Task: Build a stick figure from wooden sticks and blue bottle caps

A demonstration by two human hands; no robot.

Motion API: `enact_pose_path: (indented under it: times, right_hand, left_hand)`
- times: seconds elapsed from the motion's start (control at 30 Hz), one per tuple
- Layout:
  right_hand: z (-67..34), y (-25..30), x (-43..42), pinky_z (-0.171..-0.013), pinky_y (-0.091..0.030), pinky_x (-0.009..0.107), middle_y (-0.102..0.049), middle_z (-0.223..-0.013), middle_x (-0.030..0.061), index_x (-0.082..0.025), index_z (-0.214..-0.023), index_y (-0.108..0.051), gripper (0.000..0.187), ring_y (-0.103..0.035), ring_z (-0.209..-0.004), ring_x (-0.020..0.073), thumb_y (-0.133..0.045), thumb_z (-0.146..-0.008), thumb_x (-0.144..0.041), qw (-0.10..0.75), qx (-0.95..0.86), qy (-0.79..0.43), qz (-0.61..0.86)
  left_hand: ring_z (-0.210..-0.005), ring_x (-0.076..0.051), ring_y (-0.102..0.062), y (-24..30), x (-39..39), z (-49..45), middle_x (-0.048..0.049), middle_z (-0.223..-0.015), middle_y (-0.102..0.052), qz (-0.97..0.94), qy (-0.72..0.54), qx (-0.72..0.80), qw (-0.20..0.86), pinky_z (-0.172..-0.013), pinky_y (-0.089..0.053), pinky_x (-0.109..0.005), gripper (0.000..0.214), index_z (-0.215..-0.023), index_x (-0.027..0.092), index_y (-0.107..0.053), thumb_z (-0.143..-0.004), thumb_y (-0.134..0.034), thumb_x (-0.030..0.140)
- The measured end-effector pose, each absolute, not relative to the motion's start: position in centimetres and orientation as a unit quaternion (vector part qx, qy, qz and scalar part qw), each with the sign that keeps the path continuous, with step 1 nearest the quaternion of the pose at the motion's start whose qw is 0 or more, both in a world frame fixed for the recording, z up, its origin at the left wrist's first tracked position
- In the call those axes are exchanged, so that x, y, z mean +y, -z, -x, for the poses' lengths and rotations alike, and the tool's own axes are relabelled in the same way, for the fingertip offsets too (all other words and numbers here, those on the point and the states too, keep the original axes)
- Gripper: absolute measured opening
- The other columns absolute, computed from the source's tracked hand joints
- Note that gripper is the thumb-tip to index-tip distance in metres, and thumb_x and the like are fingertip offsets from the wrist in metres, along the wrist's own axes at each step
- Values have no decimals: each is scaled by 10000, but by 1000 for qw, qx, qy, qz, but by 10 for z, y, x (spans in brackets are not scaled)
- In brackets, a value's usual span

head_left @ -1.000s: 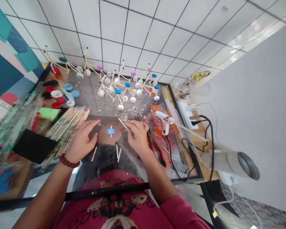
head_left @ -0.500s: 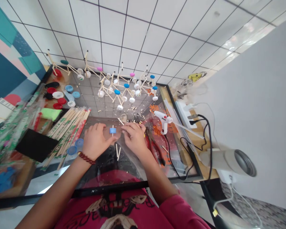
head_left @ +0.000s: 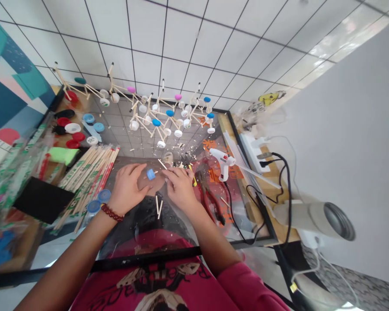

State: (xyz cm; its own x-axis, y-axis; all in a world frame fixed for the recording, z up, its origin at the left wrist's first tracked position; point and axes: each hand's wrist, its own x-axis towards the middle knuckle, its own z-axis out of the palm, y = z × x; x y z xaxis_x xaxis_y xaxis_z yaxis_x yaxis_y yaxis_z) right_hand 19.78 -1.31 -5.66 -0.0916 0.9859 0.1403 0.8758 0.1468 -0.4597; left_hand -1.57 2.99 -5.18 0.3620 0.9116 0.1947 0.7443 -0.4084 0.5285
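A blue bottle cap point(head_left: 151, 174) lies on the dark glass table between my hands, a short stick end poking out of its right side. My left hand point(head_left: 128, 186), wearing a red bead bracelet, curves around the cap's left with thumb and fingers spread; it is open and appears apart from the cap. To the right, my right hand point(head_left: 180, 183) points its fingers toward the stick end, thumb and index apart, with nothing visible between them. A loose thin stick point(head_left: 162, 164) lies just beyond those fingertips. Two short sticks point(head_left: 158, 207) lie nearer me.
Stick figures with bottle-cap wheels point(head_left: 161, 144) stand along the back. A white glue gun point(head_left: 223, 164) and red-handled pliers point(head_left: 210, 203) lie right, with a black cord trailing. Chopsticks point(head_left: 87, 181), loose caps point(head_left: 73, 128) and a black square point(head_left: 43, 199) occupy the left.
The blue cap has turned: its stick pointed away from me and now points right. My left hand has shifted slightly left. The view has also moved a little.
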Motion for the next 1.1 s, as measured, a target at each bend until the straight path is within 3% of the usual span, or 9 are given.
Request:
enact_pose_path:
  times: [0.23,0.43,0.63,0.9,1.1]
  right_hand:
    - [-196,53,-12,-1097,-365,472,-775,-1320,59,-307,-1289,-781,375,-664,-1245,279,-619,-1002,-128,223,-730,-128,633]
    - [-190,55,-13,-1108,-354,472,-763,-1335,47,-345,-1310,-768,367,-659,-1244,274,-628,-1023,-164,195,-751,-130,618]
    - [-188,53,-14,-1129,-324,490,-772,-1326,55,-305,-1303,-777,335,-661,-1239,272,-637,-1031,-168,210,-749,-142,612]
    - [-191,55,-13,-1130,-341,486,-764,-1350,65,-309,-1321,-766,369,-660,-1251,281,-661,-1007,-145,208,-742,-137,623]
    - [-211,36,-19,-1087,-368,479,-796,-1244,75,-269,-1205,-792,237,-685,-1184,281,-662,-1039,-161,208,-710,-112,663]
  left_hand:
    - [-1232,-377,-717,45,45,7,-133,-1182,-826,-812,-218,508,188,-1235,-351,-632,290,-1104,240,-796,-879,-641,338]
    - [-1288,-368,-701,47,53,10,-103,-1237,-827,-817,-218,488,218,-1270,-249,-662,330,-1123,286,-809,-853,-635,362]
    - [-1363,-389,-656,52,49,11,-136,-1372,-778,-810,-215,496,226,-1297,-206,-656,511,-1303,262,-761,-820,-656,393]
    - [-1371,-384,-660,56,48,16,-135,-1397,-769,-815,-217,487,228,-1309,-199,-650,513,-1339,264,-742,-850,-663,397]
    - [-1379,-392,-651,59,46,20,-146,-1414,-753,-817,-225,479,227,-1320,-201,-643,543,-1386,264,-723,-863,-688,406]
